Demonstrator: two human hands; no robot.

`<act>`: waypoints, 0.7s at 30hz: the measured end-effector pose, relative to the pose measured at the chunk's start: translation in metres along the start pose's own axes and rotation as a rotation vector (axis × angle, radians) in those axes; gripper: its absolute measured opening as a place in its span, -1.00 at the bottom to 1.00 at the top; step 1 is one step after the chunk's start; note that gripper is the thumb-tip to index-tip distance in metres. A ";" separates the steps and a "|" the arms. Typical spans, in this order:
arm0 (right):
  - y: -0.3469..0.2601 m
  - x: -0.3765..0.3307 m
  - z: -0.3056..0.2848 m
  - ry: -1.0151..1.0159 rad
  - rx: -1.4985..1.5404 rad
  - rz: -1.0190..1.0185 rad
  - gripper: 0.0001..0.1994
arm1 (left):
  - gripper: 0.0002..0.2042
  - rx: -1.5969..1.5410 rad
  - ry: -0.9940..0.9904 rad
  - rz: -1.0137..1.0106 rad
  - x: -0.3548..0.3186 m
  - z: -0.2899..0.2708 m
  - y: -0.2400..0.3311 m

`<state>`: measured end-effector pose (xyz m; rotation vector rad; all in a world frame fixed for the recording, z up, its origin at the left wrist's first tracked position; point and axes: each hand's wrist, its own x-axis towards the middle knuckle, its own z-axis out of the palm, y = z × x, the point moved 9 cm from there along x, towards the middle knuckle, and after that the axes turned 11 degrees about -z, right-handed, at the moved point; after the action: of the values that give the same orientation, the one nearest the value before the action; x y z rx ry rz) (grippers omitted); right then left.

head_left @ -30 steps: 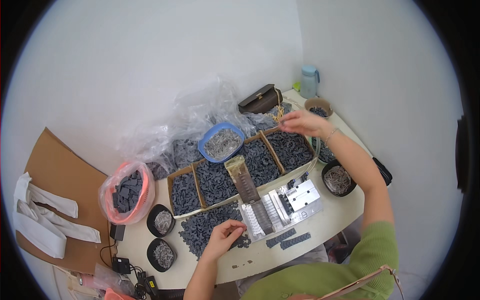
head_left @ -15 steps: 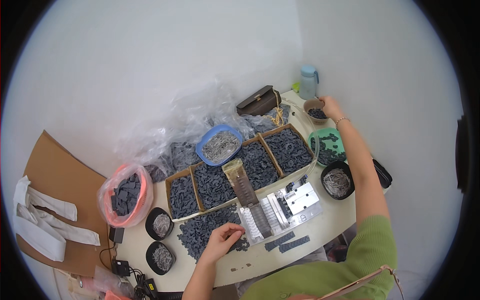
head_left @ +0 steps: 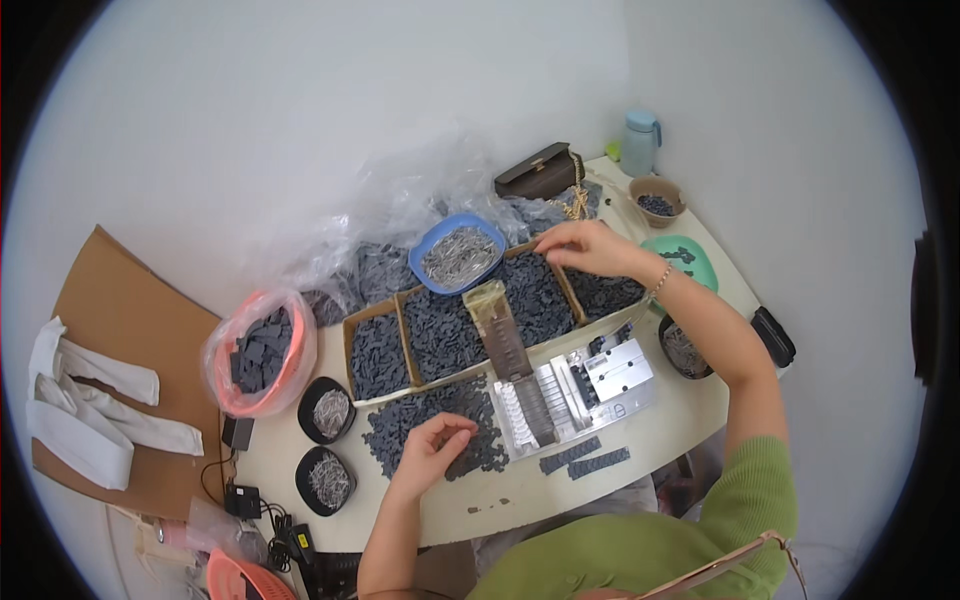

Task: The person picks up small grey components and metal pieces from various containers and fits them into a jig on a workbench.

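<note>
My left hand (head_left: pixel 432 458) hovers over the near edge of a loose pile of small dark grey pieces (head_left: pixel 400 425), fingers curled and thumb tip close to them; anything pinched there is too small to make out. Above the divider of a cardboard box (head_left: pixel 415 382) filled with similar pieces, my right hand (head_left: pixel 590 248) has its fingertips drawn together; what they hold, if anything, is hidden. Between the hands stands a silver metal fixture (head_left: pixel 575 395) with a ribbed track. A brown translucent sleeve (head_left: pixel 500 335) leads from the box to it. Two dark toothed strips (head_left: pixel 598 463) lie in front.
A blue tray (head_left: pixel 460 255) of metal pins rests behind the box. Black bowls (head_left: pixel 326 410) of pins stand left, another (head_left: pixel 685 350) right under my forearm. A green tray (head_left: pixel 700 265), brown bowl (head_left: pixel 658 203) and blue bottle (head_left: pixel 640 145) line the far right. A pink basket (head_left: pixel 258 355) stands left.
My right hand has left the brown bowl and moved left and nearer, over the cardboard box. My left hand stays by the loose pile, lifted slightly. The view has shifted a little.
</note>
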<state>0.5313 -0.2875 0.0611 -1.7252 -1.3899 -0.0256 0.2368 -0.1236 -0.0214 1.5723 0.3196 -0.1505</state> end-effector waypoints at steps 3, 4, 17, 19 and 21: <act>0.028 0.003 -0.011 0.030 -0.316 0.172 -0.76 | -0.88 -0.012 0.089 0.023 -0.003 -0.018 0.009; 0.046 -0.003 -0.013 0.010 -0.431 0.232 -0.76 | -0.88 -0.015 0.123 0.020 -0.003 -0.025 0.011; 0.024 -0.048 0.022 -0.231 -0.385 0.079 -0.75 | -0.77 0.869 0.736 0.383 0.084 -0.147 0.051; 0.012 -0.051 0.018 -0.227 -0.373 0.074 -0.75 | -0.77 0.887 0.721 0.341 0.098 -0.143 0.052; -0.003 -0.050 0.011 -0.236 -0.448 0.038 -0.77 | -0.74 0.948 0.694 0.352 0.108 -0.142 0.049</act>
<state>0.5051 -0.3188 0.0302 -2.1802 -1.6104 -0.1242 0.3394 0.0295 -0.0020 2.5731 0.5435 0.6226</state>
